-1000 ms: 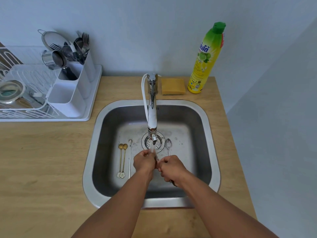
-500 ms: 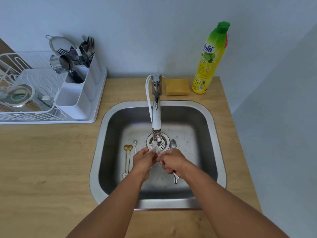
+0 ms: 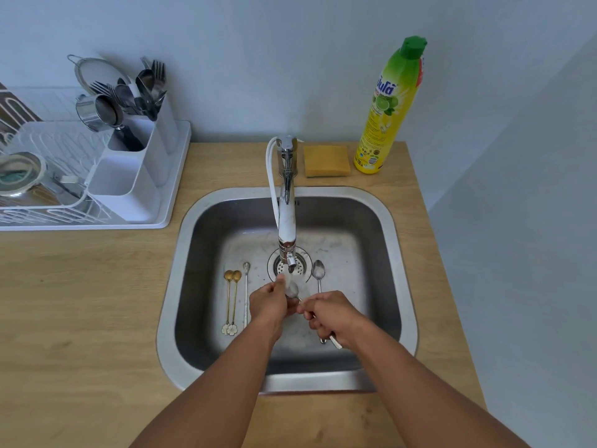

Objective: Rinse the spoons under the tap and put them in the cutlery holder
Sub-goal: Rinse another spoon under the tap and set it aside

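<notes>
Spoon (image 3: 293, 291), in hand: bowl held directly below the tap (image 3: 287, 218) spout, where the stream would fall on it, so this looks like the rinsing step. The handle runs back from the tap and its end shows below the right hand.

Right hand (image 3: 331, 315): fingers curled round the spoon handle, a firm grip that steadies and aims the bowl.

Left hand (image 3: 269, 303): fingers closed at the spoon's bowl, thumb and fingertips on it, probably rubbing it clean; the exact contact is partly hidden.

Sink (image 3: 400, 253): steel basin. The tap reaches out over the drain (image 3: 302, 266), so run-off goes straight down.

Spoons waiting on the sink floor: two gold spoons (image 3: 232, 299) side by side, left of the tap; one long thin spoon (image 3: 246, 286) just beside them, nearer the tap; one steel spoon (image 3: 318, 273) right of the drain, its handle passing under the right hand. All lie with bowls toward the tap. Four left to rinse, by this count.

Holder (image 3: 135, 176): white, on the surface well left of the tap, at the edge of the rack (image 3: 48, 202). Its far compartments already hold cutlery and a metal cup; the near compartment appears free.

Sponge (image 3: 326, 160) and soap bottle (image 3: 387, 108): behind the sink, right of the tap, clear of the work.

Obstruction: the tap neck stands between the hands and the holder, so the carry should go round its front.
</notes>
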A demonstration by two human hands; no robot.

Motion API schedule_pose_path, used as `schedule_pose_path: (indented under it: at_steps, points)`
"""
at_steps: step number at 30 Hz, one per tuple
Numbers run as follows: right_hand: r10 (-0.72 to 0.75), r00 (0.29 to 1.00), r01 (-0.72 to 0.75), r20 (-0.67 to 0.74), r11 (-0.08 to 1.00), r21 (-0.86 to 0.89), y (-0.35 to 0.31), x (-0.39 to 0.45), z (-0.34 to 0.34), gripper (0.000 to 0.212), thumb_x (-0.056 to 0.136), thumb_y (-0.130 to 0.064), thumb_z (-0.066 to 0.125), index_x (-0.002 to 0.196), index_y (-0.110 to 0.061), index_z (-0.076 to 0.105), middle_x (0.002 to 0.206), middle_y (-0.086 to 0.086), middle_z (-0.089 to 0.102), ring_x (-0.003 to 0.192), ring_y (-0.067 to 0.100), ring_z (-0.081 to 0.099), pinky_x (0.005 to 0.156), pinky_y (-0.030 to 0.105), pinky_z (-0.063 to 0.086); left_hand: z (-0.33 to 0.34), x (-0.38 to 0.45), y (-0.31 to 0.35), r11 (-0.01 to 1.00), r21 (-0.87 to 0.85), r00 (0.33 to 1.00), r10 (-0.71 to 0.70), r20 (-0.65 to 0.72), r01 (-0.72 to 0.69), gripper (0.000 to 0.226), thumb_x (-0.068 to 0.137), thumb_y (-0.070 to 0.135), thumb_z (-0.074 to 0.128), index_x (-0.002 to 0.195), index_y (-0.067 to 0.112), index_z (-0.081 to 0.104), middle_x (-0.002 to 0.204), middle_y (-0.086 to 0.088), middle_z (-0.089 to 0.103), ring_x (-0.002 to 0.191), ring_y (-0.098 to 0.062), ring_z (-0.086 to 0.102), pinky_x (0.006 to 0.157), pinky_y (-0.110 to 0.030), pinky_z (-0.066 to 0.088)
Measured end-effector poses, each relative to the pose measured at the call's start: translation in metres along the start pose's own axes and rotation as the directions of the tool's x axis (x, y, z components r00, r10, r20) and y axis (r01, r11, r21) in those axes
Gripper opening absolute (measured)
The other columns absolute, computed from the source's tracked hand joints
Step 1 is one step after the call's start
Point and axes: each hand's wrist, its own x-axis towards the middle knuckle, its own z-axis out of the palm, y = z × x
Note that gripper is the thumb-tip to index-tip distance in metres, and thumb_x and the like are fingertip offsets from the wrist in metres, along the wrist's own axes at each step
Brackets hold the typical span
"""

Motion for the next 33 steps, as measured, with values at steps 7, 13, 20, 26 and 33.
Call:
schedule_pose_path:
  at_steps: [7, 13, 20, 26, 33]
  points:
    - [-0.041, 0.998, 0.043, -0.057, 0.999, 0.030, -0.016, 0.007, 0.021, 0.010, 0.089, -0.013, 0.070, 0.079, -0.011, 0.070, 0.059, 0.002, 0.057, 0.045, 0.011, 0.038, 0.038, 0.022, 0.025, -0.006, -0.010, 0.009, 0.980, -0.184, 0.992, -0.052, 0.116, 0.073, 0.023, 0.105, 0.018, 0.055, 0.097, 0.003, 0.070, 0.087, -0.016, 0.080, 0.066, -0.019, 0.074, 0.068, -0.036, 0.063]
    - [-0.137, 0.981, 0.132, -0.134, 0.990, -0.046, -0.003, 0.011, 0.030, 0.016, 0.089, -0.019, 0.073, 0.073, -0.016, 0.072, 0.054, 0.000, 0.064, 0.043, 0.015, 0.054, 0.050, 0.028, 0.051, -0.004, -0.017, 0.011, 0.963, -0.239, 0.977, -0.079, 0.200, 0.127, 0.035, 0.108, 0.032, 0.049, 0.111, 0.002, 0.067, 0.100, -0.008, 0.082, 0.083, -0.021, 0.079, 0.066, -0.033, 0.060]
    - [-0.193, 0.970, 0.181, -0.149, 0.979, -0.095, 0.015, 0.002, 0.023, 0.015, 0.090, -0.015, 0.068, 0.078, -0.008, 0.073, 0.056, 0.005, 0.062, 0.046, 0.018, 0.052, 0.047, 0.027, 0.046, 0.001, -0.016, 0.019, 0.923, -0.281, 0.958, -0.212, 0.194, 0.261, 0.032, 0.108, 0.026, 0.052, 0.122, 0.001, 0.066, 0.097, -0.008, 0.082, 0.092, -0.019, 0.077, 0.071, -0.034, 0.063]
    - [-0.208, 0.963, 0.189, -0.170, 0.975, -0.118, 0.008, 0.003, 0.019, 0.022, 0.090, -0.015, 0.069, 0.073, -0.002, 0.068, 0.058, 0.006, 0.058, 0.051, 0.021, 0.047, 0.046, 0.028, 0.040, 0.005, -0.018, 0.019, 0.931, -0.249, 0.961, -0.236, 0.143, 0.265, 0.042, 0.101, 0.043, 0.059, 0.103, 0.004, 0.076, 0.082, -0.007, 0.079, 0.071, -0.015, 0.075, 0.055, -0.030, 0.060]
    - [-0.142, 0.984, 0.141, -0.111, 0.990, -0.013, -0.006, 0.012, 0.022, 0.025, 0.094, -0.011, 0.070, 0.069, -0.012, 0.067, 0.061, 0.011, 0.056, 0.046, 0.018, 0.042, 0.042, 0.026, 0.032, 0.002, -0.024, 0.019, 0.901, -0.357, 0.960, -0.174, 0.222, 0.245, 0.030, 0.101, 0.016, 0.063, 0.128, 0.003, 0.068, 0.102, -0.009, 0.078, 0.087, -0.018, 0.073, 0.054, -0.028, 0.061]
